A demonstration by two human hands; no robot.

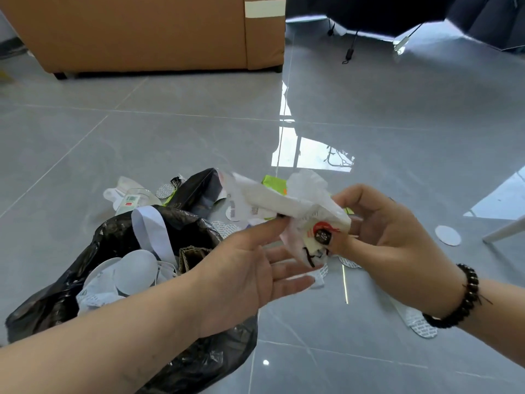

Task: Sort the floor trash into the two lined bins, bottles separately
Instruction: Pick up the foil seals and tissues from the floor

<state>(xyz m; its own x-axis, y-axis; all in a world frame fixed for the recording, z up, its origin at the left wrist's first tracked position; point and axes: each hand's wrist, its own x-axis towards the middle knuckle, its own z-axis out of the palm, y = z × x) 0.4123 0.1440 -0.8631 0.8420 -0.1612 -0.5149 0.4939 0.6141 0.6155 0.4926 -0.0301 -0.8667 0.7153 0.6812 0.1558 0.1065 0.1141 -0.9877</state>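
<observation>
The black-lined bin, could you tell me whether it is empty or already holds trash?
Holds trash: the bin shows white lids, paper strips and cardboard inside its liner.

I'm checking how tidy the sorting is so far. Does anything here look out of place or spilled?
Yes. Loose white round lids and foil seals lie on the floor: one lid sits alone at right, far from the black-lined bin. A green packet lies beyond the crumpled wrapper in the right hand.
</observation>
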